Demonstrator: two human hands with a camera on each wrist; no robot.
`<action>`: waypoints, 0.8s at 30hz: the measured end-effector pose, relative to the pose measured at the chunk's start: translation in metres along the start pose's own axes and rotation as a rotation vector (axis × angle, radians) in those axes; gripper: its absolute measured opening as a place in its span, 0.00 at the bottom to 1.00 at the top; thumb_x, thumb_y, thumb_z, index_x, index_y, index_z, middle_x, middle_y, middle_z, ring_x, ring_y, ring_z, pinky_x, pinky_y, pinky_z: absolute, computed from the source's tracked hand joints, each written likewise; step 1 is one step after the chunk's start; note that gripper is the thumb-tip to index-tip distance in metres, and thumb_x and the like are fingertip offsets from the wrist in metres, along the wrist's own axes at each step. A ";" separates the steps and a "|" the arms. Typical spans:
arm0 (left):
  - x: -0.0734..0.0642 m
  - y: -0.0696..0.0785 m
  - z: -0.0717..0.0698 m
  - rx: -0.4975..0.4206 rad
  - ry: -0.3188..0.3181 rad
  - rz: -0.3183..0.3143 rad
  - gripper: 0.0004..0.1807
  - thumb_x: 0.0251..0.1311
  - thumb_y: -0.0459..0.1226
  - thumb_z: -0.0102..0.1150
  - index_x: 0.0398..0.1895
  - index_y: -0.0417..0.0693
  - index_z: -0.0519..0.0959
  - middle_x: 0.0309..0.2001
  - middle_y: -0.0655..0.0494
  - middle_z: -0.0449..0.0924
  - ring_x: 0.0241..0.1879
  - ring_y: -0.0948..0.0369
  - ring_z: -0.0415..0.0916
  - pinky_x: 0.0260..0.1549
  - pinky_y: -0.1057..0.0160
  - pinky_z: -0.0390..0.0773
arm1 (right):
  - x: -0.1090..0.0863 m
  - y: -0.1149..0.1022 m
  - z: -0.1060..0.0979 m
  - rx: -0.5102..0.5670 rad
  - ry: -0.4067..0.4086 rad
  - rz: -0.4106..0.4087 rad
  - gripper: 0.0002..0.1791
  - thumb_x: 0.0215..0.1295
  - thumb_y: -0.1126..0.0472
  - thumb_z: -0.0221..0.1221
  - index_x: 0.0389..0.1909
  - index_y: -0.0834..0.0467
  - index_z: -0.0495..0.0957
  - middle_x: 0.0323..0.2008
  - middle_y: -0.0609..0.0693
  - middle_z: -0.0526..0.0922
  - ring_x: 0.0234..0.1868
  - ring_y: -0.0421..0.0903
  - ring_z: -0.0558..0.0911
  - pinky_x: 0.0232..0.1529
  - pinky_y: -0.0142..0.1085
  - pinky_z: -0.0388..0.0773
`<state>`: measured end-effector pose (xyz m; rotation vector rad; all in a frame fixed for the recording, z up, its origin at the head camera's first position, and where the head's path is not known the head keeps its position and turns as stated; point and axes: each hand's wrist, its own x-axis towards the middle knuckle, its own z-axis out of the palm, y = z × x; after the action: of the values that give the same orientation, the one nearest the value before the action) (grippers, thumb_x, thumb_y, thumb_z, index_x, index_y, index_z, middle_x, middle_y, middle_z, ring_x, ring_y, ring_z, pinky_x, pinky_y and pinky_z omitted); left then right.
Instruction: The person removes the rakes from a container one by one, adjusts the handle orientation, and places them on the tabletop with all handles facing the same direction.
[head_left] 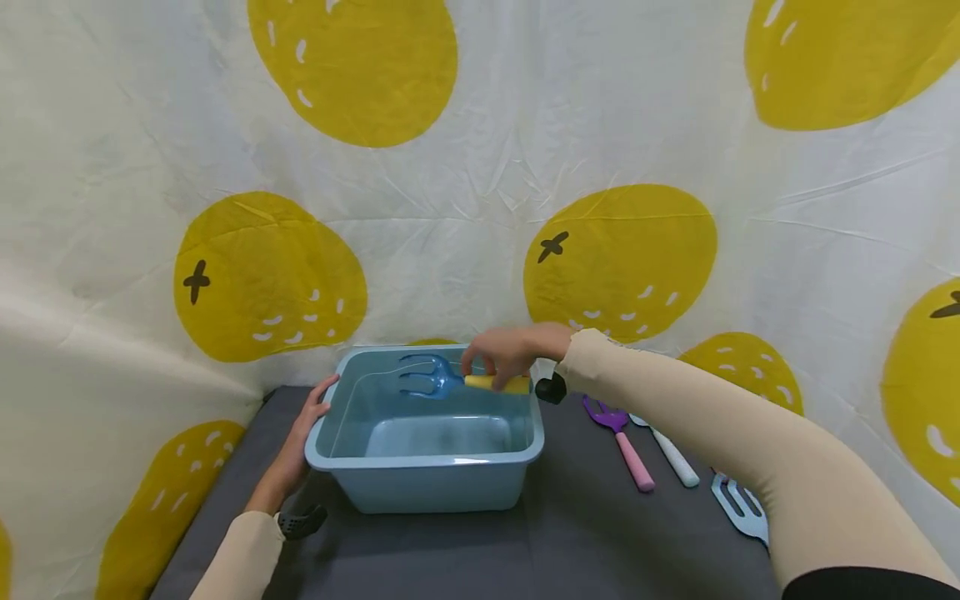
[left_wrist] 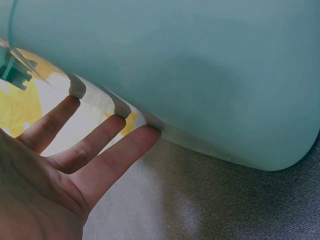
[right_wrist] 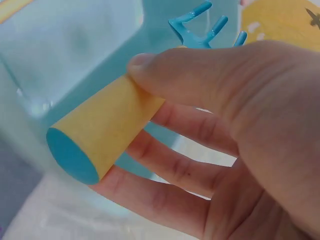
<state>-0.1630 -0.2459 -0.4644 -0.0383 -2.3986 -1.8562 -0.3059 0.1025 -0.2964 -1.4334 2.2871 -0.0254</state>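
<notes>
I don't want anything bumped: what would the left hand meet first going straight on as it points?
The tub. The left hand points at its side, and the fingertips appear to touch it, though exact contact is hard to judge.

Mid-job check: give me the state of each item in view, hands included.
Tub: upright, open-topped, on the dark table
Blue fork: held over the tub's opening
Right hand: gripping the fork's yellow handle
Left hand: fingers extended, touching the tub's side
Pink-handled tool: lying on the table
White-handled tool: lying beside it
Pale blue slotted tool: lying down, partly hidden by the right sleeve
</notes>
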 end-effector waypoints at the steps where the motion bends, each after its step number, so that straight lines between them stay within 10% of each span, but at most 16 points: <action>1: 0.000 0.000 0.000 0.003 -0.001 0.000 0.32 0.81 0.54 0.30 0.83 0.64 0.45 0.82 0.45 0.37 0.72 0.39 0.50 0.65 0.31 0.58 | -0.008 0.002 -0.002 0.005 0.009 -0.003 0.27 0.66 0.67 0.66 0.65 0.54 0.76 0.43 0.55 0.81 0.24 0.52 0.84 0.25 0.37 0.82; 24: 0.002 -0.001 -0.006 0.011 -0.033 -0.003 0.33 0.81 0.55 0.28 0.84 0.65 0.41 0.82 0.44 0.33 0.73 0.37 0.48 0.65 0.29 0.56 | -0.155 0.071 0.058 0.363 0.240 0.192 0.27 0.65 0.66 0.68 0.64 0.58 0.75 0.43 0.53 0.86 0.40 0.48 0.87 0.32 0.39 0.85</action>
<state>-0.1649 -0.2519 -0.4641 -0.0645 -2.4313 -1.8582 -0.2882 0.2807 -0.3112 -1.0687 2.4402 -0.5517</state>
